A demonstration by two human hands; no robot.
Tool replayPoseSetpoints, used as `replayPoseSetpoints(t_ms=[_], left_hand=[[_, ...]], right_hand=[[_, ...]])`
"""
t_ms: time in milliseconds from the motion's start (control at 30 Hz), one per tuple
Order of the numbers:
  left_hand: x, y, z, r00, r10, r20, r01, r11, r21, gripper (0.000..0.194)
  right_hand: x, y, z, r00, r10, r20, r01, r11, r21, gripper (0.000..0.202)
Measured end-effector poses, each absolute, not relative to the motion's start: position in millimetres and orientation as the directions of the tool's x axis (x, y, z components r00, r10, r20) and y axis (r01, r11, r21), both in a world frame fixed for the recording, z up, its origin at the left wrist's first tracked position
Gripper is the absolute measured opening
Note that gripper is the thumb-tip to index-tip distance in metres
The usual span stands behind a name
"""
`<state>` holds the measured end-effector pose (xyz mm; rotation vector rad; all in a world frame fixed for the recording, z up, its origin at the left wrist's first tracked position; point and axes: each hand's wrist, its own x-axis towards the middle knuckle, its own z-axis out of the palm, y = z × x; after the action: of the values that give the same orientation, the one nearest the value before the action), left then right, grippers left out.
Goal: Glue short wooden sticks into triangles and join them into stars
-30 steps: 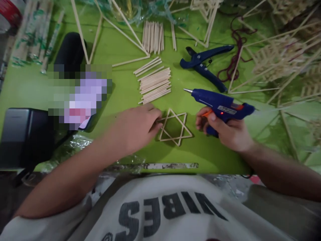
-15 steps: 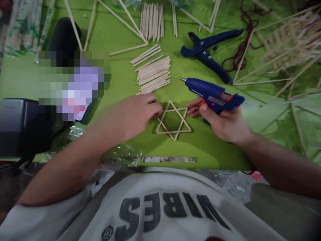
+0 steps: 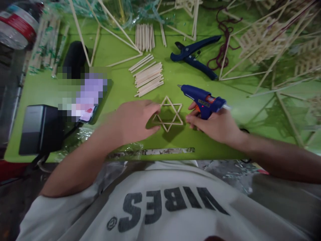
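A six-pointed star of thin wooden sticks (image 3: 173,123) lies flat on the green table (image 3: 140,142). At its left side is my left hand (image 3: 136,120), thumb and fingers apart around the star's left points, with nothing gripped between them. My right hand (image 3: 213,125) holds a blue glue gun (image 3: 200,97) just right of the star; the metal nozzle points to the upper left, and a small red light glows on its body. Beyond the star lie cut sticks (image 3: 149,78) in a slanted pile, with an upright row of sticks (image 3: 145,37) behind them.
Blue cutters (image 3: 193,57) and dark red cord (image 3: 223,43) lie behind the glue gun. Stick frames (image 3: 260,43) crowd the right. On the left are a phone (image 3: 91,97), a black box-shaped device (image 3: 41,129), wrapped sticks (image 3: 47,47) and a bottle (image 3: 20,25).
My left hand's fingers have spread from a pinch at the star's upper left. My right hand has drawn its fingers away from the star's upper right point. The whole view has shifted.
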<state>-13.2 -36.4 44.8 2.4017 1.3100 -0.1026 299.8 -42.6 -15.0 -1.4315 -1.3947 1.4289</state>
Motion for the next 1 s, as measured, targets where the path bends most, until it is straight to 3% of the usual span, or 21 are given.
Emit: replayPoseSetpoints(t_ms=[267,667,733,833,1000], left_hand=[[-3,-33,44,0.585,0.752,-0.304,0.811,-0.547,0.207,0.017],[-5,-34,41,0.589,0.751,-0.299,0.806,-0.518,0.287,0.009],[-9,-34,41,0.578,0.761,-0.297,0.812,-0.496,0.309,0.013],[-15,-32,41,0.555,0.780,-0.290,0.819,-0.452,0.352,0.030],[-17,-32,41,0.541,0.773,-0.332,0.832,-0.432,0.349,0.037]], right_hand=[[287,-43,-21,-0.206,0.952,-0.226,0.134,-0.202,-0.970,0.035],[291,-44,-15,-0.188,0.964,-0.187,0.265,-0.134,-0.955,0.028],[297,-44,-16,-0.194,0.966,-0.170,0.312,-0.104,-0.944,0.023],[304,-42,-17,-0.182,0.969,-0.170,0.351,-0.097,-0.931,0.033],[303,-37,-13,-0.167,0.975,-0.149,0.267,-0.101,-0.958,0.044]])
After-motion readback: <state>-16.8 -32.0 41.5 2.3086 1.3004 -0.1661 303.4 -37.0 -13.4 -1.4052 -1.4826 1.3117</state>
